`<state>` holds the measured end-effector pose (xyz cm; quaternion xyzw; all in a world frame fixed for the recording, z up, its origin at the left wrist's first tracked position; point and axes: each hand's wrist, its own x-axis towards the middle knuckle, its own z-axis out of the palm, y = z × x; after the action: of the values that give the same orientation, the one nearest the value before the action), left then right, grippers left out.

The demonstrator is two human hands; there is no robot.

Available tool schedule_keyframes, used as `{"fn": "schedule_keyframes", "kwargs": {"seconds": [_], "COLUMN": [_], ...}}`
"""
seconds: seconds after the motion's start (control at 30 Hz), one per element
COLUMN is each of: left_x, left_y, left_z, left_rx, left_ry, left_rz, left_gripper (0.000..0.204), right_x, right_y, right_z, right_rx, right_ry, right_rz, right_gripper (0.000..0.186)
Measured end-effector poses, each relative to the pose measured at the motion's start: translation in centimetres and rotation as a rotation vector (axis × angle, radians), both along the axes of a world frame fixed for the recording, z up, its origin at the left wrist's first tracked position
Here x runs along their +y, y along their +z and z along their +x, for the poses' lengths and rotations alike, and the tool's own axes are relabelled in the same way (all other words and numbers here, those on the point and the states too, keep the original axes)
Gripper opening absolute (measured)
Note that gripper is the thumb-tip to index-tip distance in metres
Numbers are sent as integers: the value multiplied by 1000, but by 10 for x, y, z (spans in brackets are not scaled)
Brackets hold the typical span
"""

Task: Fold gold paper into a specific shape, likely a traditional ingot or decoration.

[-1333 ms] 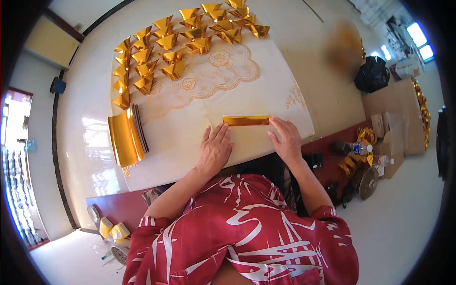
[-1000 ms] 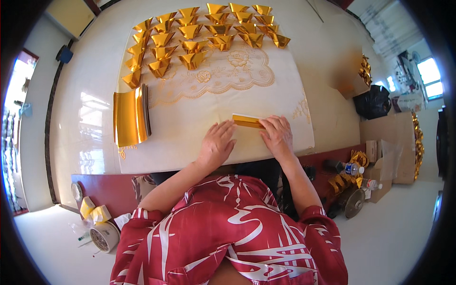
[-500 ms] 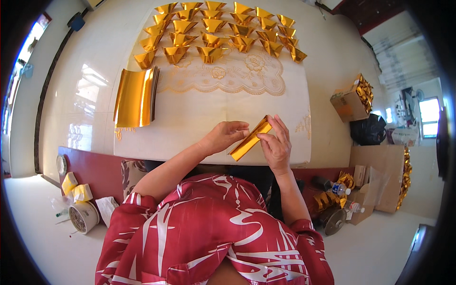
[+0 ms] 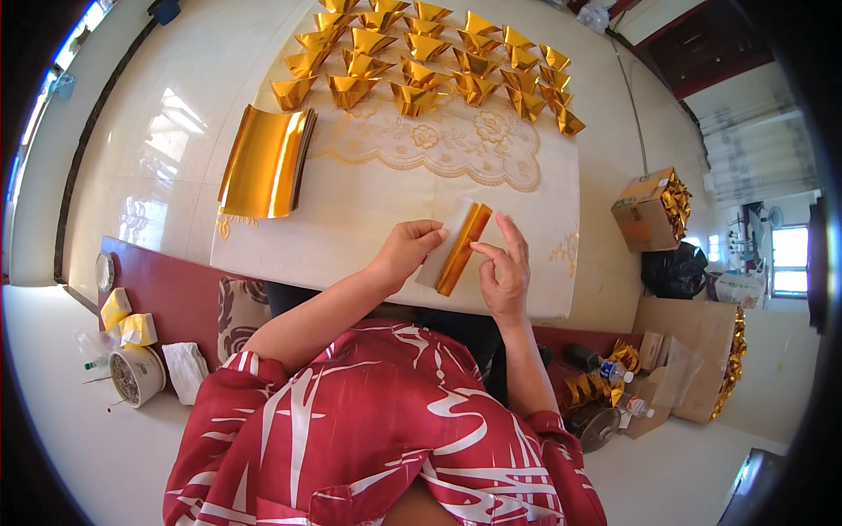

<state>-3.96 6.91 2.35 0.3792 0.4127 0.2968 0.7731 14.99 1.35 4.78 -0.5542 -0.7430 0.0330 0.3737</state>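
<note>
- Ref.: clock dial centred on the foil sheet (image 4: 461,254); 12 = far side.
- Sheet: part-unfolded, gold strip on R, pale face on L; long axis approx. 1 to 7 o'clock, held btwn both hands above near part of table.
- L hand (image 4: 408,252), 9 o'clock: thumb + index tips brought together, pinching pale edge; other fingers curled.
- R hand (image 4: 504,272), 3 o'clock: fingers spread, one pointing to 12; one digit tip at gold strip's R edge, firm grip n/a to confirm (can't tell).
- Table (image 4: 360,197): white cloth w/ gold floral lace.
- Gold sheet stack (image 4: 263,167), 10 o'clock; folded gold pieces (image 4: 425,48) in rows, 11 to 1 o'clock.
- Room: carton (image 4: 643,223) w/ gold foil, btwn 2 & 3; black bag (image 4: 674,270), 3; larger carton (image 4: 702,337), 4; dark-red bench (image 4: 175,285), btwn 8 & 9; tub (image 4: 151,373), 8.
</note>
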Motion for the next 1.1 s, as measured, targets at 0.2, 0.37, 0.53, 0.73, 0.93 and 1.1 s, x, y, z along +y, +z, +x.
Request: {"fn": "schedule_keyframes", "kwargs": {"seconds": [0.2, 0.37, 0.53, 0.73, 0.93, 1.1], "left_x": [-4, -5, -6, -15, -24, -30], "left_y": [1, -12, -9, -2, 3, -9], "left_z": [2, 4, 3, 1, 2, 5], "left_rx": [-90, -43, -125, -163, -190, -131], "left_ry": [257, 373, 379, 389, 373, 307], "left_rz": [-31, 5, -114, -212, -256, -327], "left_gripper": [16, 15, 13, 13, 20, 28], "right_x": [-13, -21, -20, -20, -13, -6], "right_y": [2, -1, -6, -8, -12, -9], "right_z": [-24, -49, -53, -40, -26, -12], "right_rx": [87, -4, -126, -106, 98, 321], "right_ry": [5, 2, -38, -127, -226, -308], "right_rz": [-124, -40, -121, -177, -149, -194], "right_gripper": [38, 62, 63, 45, 18, 19]}}
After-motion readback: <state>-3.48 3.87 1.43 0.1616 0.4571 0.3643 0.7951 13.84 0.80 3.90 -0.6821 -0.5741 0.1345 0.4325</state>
